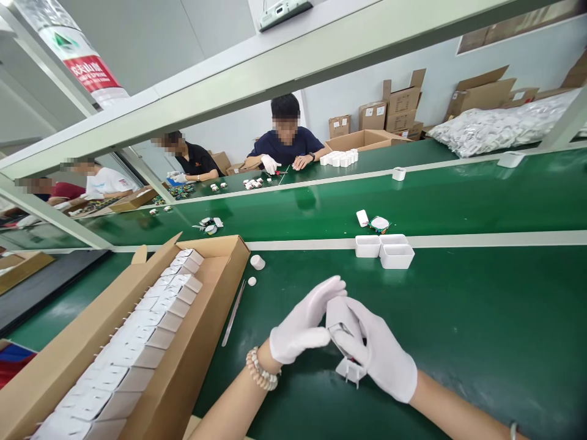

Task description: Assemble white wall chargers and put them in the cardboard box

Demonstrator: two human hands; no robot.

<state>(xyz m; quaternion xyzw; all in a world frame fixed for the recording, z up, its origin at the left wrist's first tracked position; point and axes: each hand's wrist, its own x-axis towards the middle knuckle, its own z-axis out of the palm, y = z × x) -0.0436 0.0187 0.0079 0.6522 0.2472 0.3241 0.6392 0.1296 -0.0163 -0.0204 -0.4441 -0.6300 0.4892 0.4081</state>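
My right hand [389, 354], in a white glove, is closed around a white plastic housing [339, 316]. Below its fingers hangs a small white plug plate [350, 370] with metal prongs pointing down. Whether the plate is joined to the housing is hidden by the fingers. My left hand [302, 324], also gloved, cups the housing from the left, thumb at its near edge and fingertips behind its top. Beyond my hands, open white housings [397, 255] stand together near the table's back edge.
A long cardboard box [183, 348] with rows of white plug housings lies at left. Tweezers [233, 313] and a small white cylinder [257, 263] are beside it. On the green conveyor belt [293, 217] sit circuit parts [379, 224]. A co-worker [287, 140] works across.
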